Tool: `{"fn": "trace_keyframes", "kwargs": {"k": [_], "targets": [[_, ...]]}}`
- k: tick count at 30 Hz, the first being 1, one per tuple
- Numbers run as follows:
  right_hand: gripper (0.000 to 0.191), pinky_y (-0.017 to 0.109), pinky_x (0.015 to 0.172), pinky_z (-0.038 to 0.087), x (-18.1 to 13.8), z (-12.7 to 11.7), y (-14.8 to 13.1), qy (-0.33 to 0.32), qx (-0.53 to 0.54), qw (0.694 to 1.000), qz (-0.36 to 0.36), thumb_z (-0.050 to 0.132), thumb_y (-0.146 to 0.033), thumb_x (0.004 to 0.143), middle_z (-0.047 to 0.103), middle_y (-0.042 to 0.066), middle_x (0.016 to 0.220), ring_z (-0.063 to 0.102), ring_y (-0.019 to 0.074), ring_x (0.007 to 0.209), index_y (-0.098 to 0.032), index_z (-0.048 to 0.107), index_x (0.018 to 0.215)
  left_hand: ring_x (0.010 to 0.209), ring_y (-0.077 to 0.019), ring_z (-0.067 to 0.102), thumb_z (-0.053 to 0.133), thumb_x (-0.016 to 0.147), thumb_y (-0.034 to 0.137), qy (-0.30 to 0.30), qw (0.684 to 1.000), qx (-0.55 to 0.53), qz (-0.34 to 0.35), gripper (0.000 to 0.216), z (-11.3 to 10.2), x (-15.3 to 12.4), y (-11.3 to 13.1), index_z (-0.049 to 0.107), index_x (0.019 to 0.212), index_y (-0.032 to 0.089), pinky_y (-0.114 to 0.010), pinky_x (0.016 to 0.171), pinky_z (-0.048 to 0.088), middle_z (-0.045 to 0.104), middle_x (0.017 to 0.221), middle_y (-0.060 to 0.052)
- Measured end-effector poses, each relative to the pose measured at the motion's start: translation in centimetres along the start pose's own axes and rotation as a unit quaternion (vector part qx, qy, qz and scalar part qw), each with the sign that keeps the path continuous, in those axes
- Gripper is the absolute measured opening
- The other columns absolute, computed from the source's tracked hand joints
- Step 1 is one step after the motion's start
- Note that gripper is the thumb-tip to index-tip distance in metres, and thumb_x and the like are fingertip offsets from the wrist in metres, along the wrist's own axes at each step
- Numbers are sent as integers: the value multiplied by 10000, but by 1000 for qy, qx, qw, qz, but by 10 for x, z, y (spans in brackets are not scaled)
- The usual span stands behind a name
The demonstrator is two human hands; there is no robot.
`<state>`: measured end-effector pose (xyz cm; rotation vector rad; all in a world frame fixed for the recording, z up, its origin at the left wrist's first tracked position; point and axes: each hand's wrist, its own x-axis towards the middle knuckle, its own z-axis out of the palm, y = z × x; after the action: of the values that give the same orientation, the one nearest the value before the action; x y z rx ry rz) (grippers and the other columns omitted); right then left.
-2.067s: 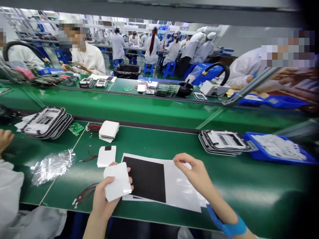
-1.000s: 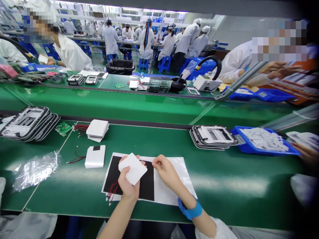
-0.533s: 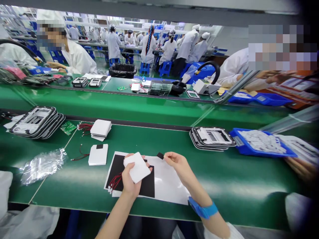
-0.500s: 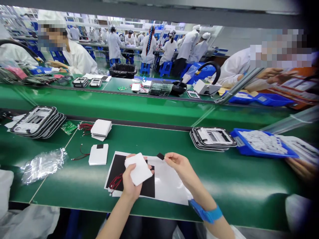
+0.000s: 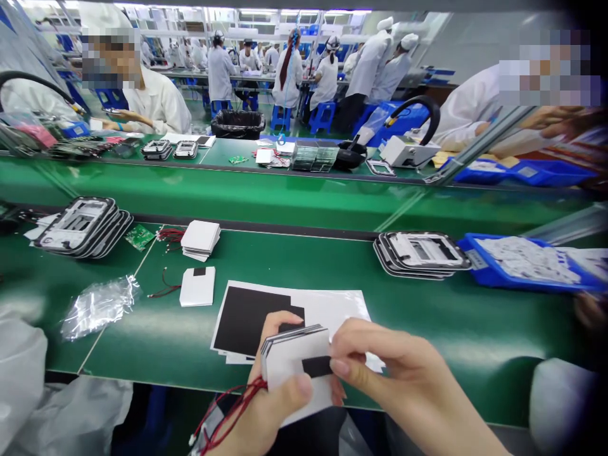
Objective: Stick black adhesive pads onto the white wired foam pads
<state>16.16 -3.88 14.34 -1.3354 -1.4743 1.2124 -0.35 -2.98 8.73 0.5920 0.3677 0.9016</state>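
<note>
White packs [image 5: 289, 362]: one stack, clasped in the curled left hand [image 5: 268, 408] by the bench [image 5: 456, 342], tilted, apparently for access. Black patch [image 5: 314, 367]: on top, end pinched by right hand [image 5: 399, 370].

The black patch [image 5: 316, 366] looks matt, the tabletop [image 5: 456, 326] smooth and glossy, the clear bag [image 5: 101, 307] crinkled, shiny plastic.

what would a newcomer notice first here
Probably the stack of white packs in the left hand, low in the middle, with red wires trailing at its left. Next, the small black patch on the front pack, with the right hand at its right end. Beyond the hands, a larger black sheet on white paper stands out against the green bench.
</note>
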Motion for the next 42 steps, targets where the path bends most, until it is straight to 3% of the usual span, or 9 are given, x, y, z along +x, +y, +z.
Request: {"fn": "trace_keyframes", "kwargs": {"k": [2,4,8,12,21,25,33,38,42], "targets": [[62,325,563,478,-1,3,-2,31,13,999,-14,692,-295,822,637,2,594,593,178,551,-276,725,774,776,-269,671,697,799,375,-1,999,30,20,435,4,-3,2,468,1156,278,-445,786,483,696,921,-61],[94,318,518,494,-1,7,-2,64,41,997,-3,730,-288,781,621,-13,590,571,166,511,-286,727,875,851,-312,676,679,809,407,2,999,46,22,386,4,-4,3,487,1106,253,-453,784,481,691,992,-98],[212,285,428,490,-1,18,1,109,97,989,33,784,-284,722,606,-19,583,545,148,470,-257,577,690,990,-369,654,715,778,431,43,997,57,17,422,1,-8,3,520,1099,239,-488,844,472,690,1041,-118],[405,260,371,460,0,27,1,130,165,976,51,782,-301,724,617,-30,593,527,127,409,-247,390,642,965,-341,673,709,782,445,60,996,50,38,394,4,-9,2,547,1088,257,-487,860,481,706,1027,-83],[434,241,406,457,0,35,-17,183,179,960,117,803,-302,703,631,-46,611,531,116,456,-241,374,683,803,-247,706,653,830,432,60,997,40,25,324,10,-8,6,517,1052,240,-367,726,517,716,924,-59],[442,240,410,455,1,37,-15,186,180,959,116,796,-296,710,645,-33,617,534,120,467,-241,360,670,829,-226,701,684,814,407,84,995,54,10,310,9,-10,10,553,1041,242,-295,687,495,716,926,-44],[434,245,420,449,4,35,-12,166,176,963,123,788,-302,718,646,-30,620,533,118,462,-240,361,667,973,-341,670,685,748,494,132,987,88,-20,393,5,-9,5,606,1063,273,-468,799,529,713,1010,-63],[436,245,421,442,4,36,-11,163,166,964,125,781,-312,725,644,-33,625,531,115,457,-238,356,664,1060,-398,629,681,735,523,149,983,110,-16,392,7,-8,3,640,1081,345,-486,742,532,727,893,-6],[439,246,423,442,3,37,-11,167,172,963,124,783,-311,723,644,-35,624,531,114,452,-237,354,665,1072,-380,633,670,736,532,152,982,116,-13,436,8,-8,3,629,1117,322,-469,749,550,732,954,-16]]}}
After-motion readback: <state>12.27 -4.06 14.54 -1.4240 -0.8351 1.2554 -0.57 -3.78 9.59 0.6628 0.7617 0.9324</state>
